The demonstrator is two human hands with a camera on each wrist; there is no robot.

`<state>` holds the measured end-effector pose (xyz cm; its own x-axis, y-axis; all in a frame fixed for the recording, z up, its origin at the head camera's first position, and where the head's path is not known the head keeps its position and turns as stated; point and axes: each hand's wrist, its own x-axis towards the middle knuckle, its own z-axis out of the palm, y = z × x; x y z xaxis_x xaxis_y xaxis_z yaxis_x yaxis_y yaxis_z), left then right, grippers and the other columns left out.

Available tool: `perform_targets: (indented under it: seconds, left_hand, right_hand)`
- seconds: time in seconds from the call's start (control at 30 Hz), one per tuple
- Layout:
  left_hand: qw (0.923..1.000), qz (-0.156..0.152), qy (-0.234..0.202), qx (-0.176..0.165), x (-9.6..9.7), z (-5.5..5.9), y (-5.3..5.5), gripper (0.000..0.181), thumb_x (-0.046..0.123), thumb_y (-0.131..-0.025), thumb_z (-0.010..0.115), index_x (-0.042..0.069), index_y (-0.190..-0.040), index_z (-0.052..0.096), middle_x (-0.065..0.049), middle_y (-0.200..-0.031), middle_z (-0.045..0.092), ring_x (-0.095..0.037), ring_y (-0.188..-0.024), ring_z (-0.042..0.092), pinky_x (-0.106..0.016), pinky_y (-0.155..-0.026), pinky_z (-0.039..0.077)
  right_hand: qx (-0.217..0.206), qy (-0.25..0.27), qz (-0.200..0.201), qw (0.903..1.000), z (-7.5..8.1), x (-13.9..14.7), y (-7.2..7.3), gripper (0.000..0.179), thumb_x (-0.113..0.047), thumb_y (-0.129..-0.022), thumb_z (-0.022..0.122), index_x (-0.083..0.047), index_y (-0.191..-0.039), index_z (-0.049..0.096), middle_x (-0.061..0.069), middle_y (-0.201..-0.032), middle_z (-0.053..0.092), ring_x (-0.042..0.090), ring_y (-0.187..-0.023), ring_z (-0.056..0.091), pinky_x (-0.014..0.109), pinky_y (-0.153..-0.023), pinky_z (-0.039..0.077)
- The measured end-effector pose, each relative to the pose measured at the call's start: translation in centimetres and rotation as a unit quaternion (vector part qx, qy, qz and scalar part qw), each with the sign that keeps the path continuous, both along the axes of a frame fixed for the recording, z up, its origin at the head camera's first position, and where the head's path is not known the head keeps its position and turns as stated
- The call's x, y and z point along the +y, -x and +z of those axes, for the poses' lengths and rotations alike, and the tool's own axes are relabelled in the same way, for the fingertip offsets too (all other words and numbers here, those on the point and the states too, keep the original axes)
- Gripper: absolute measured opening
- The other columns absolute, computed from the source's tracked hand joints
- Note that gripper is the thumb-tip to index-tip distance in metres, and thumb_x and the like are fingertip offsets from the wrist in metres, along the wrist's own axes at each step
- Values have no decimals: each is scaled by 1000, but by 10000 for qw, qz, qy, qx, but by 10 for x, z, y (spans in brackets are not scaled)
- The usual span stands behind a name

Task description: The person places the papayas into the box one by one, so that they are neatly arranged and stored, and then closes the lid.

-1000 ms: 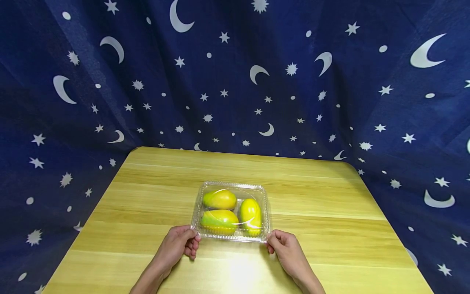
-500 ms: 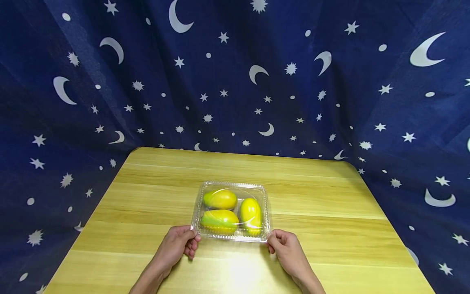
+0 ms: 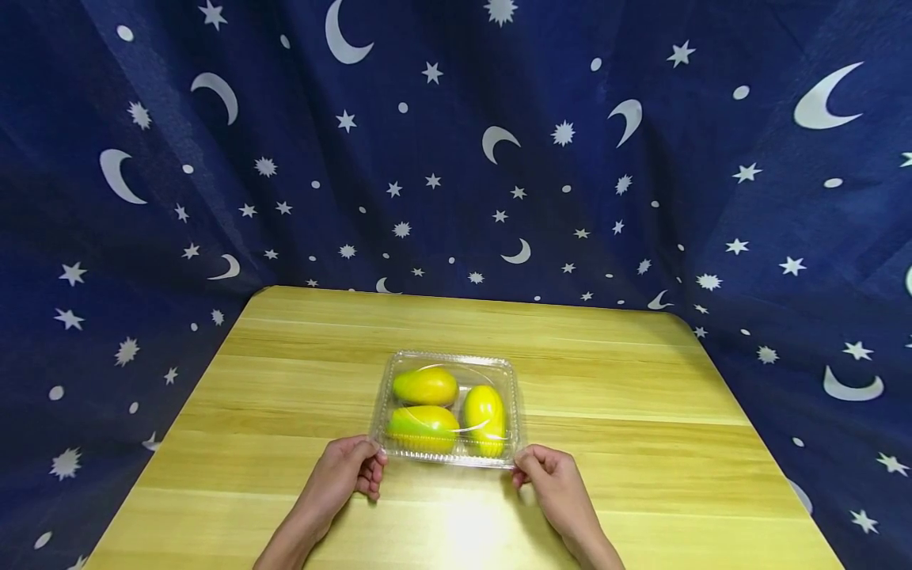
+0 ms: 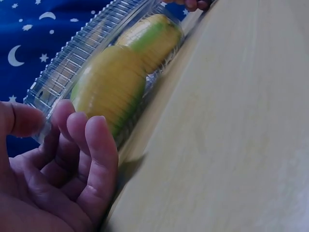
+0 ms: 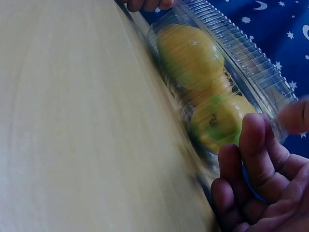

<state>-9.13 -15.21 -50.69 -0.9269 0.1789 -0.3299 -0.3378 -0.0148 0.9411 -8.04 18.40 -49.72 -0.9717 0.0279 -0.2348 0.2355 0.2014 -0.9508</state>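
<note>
A clear plastic clamshell box (image 3: pixel 447 360) with its lid down lies in the middle of the wooden table (image 3: pixel 627 412). Inside are three yellow-green mangoes (image 3: pixel 426 385). My left hand (image 3: pixel 351 465) pinches the box's near left corner, thumb on top of the rim, fingers curled below. My right hand (image 3: pixel 547 469) pinches the near right corner the same way. In the left wrist view the thumb (image 4: pixel 19 120) lies on the ribbed rim of the box (image 4: pixel 82 53), beside a mango (image 4: pixel 110 86). The right wrist view shows the fingers (image 5: pixel 256 145) under the box (image 5: pixel 241 53), close to a mango (image 5: pixel 212 118).
A dark blue cloth (image 3: pixel 456 142) printed with moons and stars hangs behind and around the table. Bare wood lies on all sides of the box, and the table's near edge is below my wrists.
The box's near edge has come up and toward me a little. Both hands have stayed at its corners.
</note>
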Motion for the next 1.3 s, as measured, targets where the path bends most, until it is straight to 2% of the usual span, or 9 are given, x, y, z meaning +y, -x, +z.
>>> perform_targets:
  seconds: [0.17, 0.4, 0.8, 0.93, 1.13, 1.3]
  left_hand:
    - [9999, -100, -7, 50, -2, 1, -1, 30, 13, -110, 51, -10, -104, 69, -5, -78, 64, -17, -62, 63, -28, -61, 63]
    - [9999, -53, 76, 90, -1, 1, 0, 29, 12, -109, 53, -10, -101, 71, -4, -76, 64, -15, -63, 63, -26, -60, 61]
    - [9990, -7, 358, 250, 1, 2, -3, 26, 9, -107, 56, -8, -95, 71, -3, -70, 61, -10, -61, 55, -22, -56, 53]
    - [9990, 46, 379, 239, 2, 3, -3, 25, 9, -107, 56, -8, -95, 70, -2, -69, 60, -10, -59, 53, -22, -54, 51]
    - [9994, 64, 306, 116, 3, 2, -1, 28, 10, -107, 54, -8, -96, 72, -2, -70, 62, -13, -61, 57, -25, -57, 56]
    - [9995, -156, 232, 151, 0, 1, 0, 32, 14, -109, 53, -9, -100, 73, -2, -73, 65, -13, -62, 61, -26, -59, 60]
  right_hand:
    - [141, 21, 14, 9999, 0, -1, 0, 17, -5, -100, 66, 4, -87, 71, 10, -74, 70, 21, -77, 69, 24, -83, 53]
    - [278, 119, -94, 9995, -3, -3, 1, 17, -3, -95, 68, 4, -79, 66, 5, -67, 64, 17, -71, 61, 26, -74, 46]
    - [43, 243, -111, 9996, 1, -2, -1, 16, -3, -95, 70, 8, -84, 71, 9, -67, 69, 22, -76, 68, 26, -86, 48]
    - [24, 233, -122, 9997, 2, -3, -2, 17, -3, -95, 71, 9, -83, 71, 9, -66, 69, 23, -73, 69, 26, -85, 48]
    - [46, 44, -264, 9996, -1, -3, -1, 17, -4, -94, 69, 5, -80, 72, 7, -65, 67, 20, -72, 66, 26, -84, 46]
    - [52, -178, -273, 9995, 1, -1, -1, 20, -7, -98, 68, 3, -81, 74, 9, -67, 69, 20, -72, 67, 24, -85, 47]
